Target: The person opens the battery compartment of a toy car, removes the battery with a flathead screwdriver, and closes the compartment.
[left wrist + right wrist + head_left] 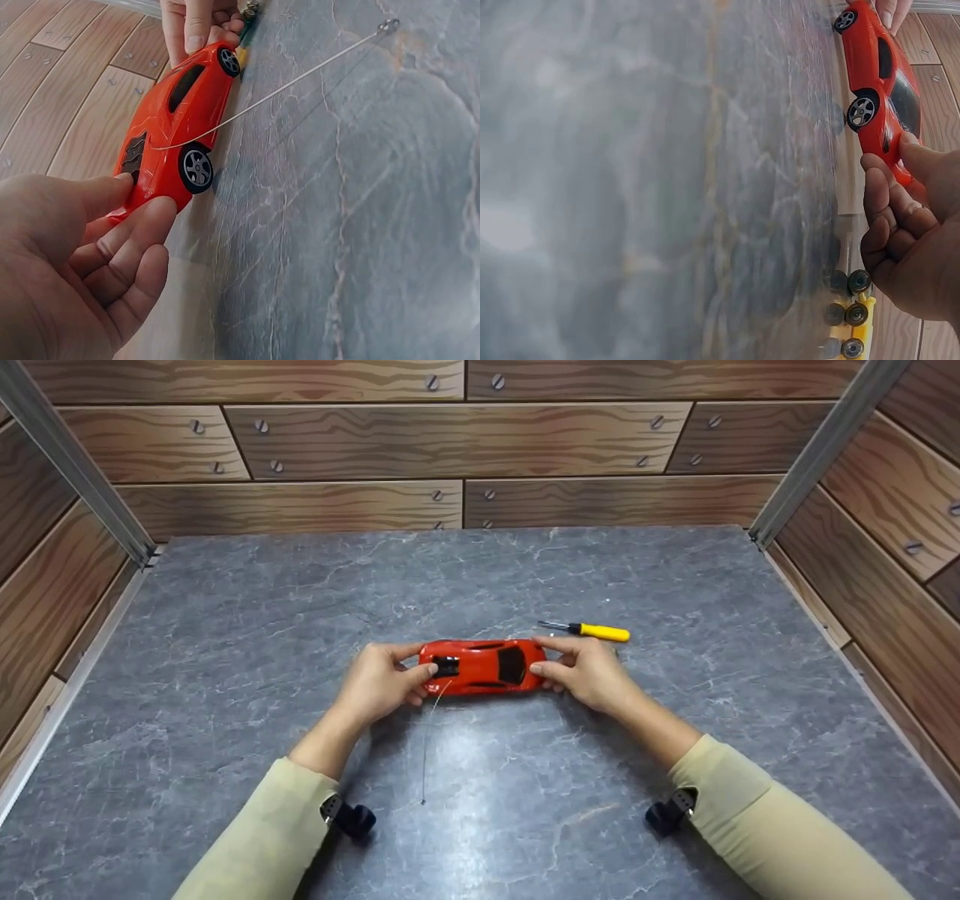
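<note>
A red toy car (480,667) lies lengthwise between my two hands, roof up, its black rear window panel and silver-rimmed wheels showing. At its left end, my left hand (379,679) pinches the body, thumb on top by the black slatted panel (133,156) and fingers below. My right hand (589,671) grips the other end, with its thumb on the top near the dark windshield (905,103). A thin wire antenna (277,91) sticks out from the car's side and ends in a small knob. Whether the wheels touch the table cannot be told.
A screwdriver (600,631) with a yellow handle lies just beyond my right hand. Small round dark pieces (856,313) show beside something yellow in the right wrist view. The grey marbled table (262,585) is bounded by wood-patterned walls (457,439) and metal corner posts.
</note>
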### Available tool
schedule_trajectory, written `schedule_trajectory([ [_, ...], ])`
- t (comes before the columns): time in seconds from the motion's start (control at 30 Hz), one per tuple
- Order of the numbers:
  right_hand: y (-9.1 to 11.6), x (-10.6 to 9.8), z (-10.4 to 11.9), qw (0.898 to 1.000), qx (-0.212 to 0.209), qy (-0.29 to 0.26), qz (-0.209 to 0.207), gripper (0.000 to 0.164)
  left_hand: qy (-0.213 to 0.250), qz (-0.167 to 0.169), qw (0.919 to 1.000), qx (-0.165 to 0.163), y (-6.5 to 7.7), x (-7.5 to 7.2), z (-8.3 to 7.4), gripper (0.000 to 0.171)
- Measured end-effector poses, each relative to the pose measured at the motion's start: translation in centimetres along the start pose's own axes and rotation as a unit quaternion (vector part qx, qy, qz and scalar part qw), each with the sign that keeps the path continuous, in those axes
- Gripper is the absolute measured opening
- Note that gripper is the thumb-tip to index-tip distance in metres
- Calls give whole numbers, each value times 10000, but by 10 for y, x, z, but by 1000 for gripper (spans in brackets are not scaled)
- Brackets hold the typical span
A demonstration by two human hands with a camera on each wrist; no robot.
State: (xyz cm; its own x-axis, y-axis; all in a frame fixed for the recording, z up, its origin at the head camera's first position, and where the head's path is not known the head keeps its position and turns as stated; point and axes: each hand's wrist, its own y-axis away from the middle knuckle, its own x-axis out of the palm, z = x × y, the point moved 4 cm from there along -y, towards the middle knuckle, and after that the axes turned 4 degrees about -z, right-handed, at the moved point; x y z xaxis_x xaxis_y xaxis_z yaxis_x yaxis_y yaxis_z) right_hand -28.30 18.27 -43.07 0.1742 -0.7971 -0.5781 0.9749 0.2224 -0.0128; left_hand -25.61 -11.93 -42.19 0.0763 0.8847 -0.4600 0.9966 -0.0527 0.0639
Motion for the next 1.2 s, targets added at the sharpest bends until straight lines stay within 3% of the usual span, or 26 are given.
schedule_trajectory([
  [0.37, -1, 1, 5, 9991, -14, 404, 119, 57, 431, 196, 9982, -377, -5, 0, 1, 49],
  [1.2, -3, 4, 10, 9942, 173, 1005, 336, 60, 385, 146, 9982, -430, -10, 1, 8, 54],
])
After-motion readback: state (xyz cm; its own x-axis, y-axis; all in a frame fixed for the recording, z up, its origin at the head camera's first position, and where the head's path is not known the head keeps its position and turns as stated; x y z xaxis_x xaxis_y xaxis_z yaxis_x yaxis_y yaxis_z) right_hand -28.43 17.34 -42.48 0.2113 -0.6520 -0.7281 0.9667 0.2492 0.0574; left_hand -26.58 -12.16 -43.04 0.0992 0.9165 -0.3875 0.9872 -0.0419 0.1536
